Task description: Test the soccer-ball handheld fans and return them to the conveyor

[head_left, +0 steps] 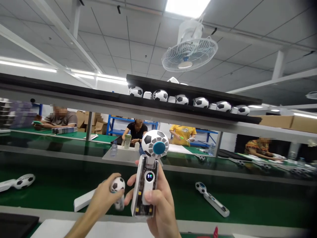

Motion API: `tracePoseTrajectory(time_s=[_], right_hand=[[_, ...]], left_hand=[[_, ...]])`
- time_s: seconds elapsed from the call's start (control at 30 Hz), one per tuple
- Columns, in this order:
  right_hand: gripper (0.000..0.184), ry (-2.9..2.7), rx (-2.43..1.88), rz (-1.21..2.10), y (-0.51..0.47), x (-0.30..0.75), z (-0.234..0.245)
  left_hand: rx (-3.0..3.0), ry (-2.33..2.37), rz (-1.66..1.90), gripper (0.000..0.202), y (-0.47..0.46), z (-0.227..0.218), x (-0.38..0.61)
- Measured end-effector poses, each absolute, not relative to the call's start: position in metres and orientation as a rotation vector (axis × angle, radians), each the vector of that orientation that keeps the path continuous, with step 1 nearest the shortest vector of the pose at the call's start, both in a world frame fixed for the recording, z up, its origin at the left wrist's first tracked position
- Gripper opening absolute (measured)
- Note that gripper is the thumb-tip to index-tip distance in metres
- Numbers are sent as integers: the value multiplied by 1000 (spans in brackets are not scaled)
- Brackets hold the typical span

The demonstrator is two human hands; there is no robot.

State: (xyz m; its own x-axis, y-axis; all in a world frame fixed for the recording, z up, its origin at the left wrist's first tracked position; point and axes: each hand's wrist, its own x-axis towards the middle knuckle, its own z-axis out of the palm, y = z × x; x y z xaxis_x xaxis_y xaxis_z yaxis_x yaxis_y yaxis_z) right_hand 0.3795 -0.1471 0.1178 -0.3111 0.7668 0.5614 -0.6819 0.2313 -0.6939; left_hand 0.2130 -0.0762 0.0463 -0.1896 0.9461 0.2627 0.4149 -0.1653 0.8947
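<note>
- The right hand [162, 198] grips a fan [149, 185] upright in mid-view, thumb on its front below the lit display; the fan's football head is at the top.
- The left hand [105, 195], just beside it, has its fingers closed round the football head of a second fan [118, 185], blurred, over the green table [183, 208].
- A white handle [84, 200] lies behind the left hand, which covers one end; whose it is, I cannot tell.
- Loose fans lie on the table at both sides: the left fan [24, 181] cut by the picture's edge, the right fan [213, 200] whole and well apart from the hands.
- The upright fan hides part of the far table, near a bottle [114, 148] and a cup [127, 141].
- Above, a shelf [104, 102] crosses the view, bearing a row of football-headed fans [160, 95] and, at right, cardboard boxes [277, 121].
- A post [89, 127] stands between the near table and the co-workers beyond.
- A ceiling fan [189, 54] hangs overhead.
- A white sheet [119, 229] lies at the near edge, partly behind both forearms.
</note>
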Motion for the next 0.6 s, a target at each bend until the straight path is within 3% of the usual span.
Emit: tracePoseTrajectory(time_s=[0.17, 0.47, 0.6], right_hand=[[57, -1244, -151, 1448, -148, 381, 120], [55, -1230, -222, 1332, -151, 377, 119], [53, -1214, -223, 1305, -159, 376, 120]], left_hand=[[1517, 1520, 1304, 56, -82, 56, 172], [1652, 1451, 1075, 45, -72, 25, 180], [1702, 1370, 1018, 49, -64, 14, 185]])
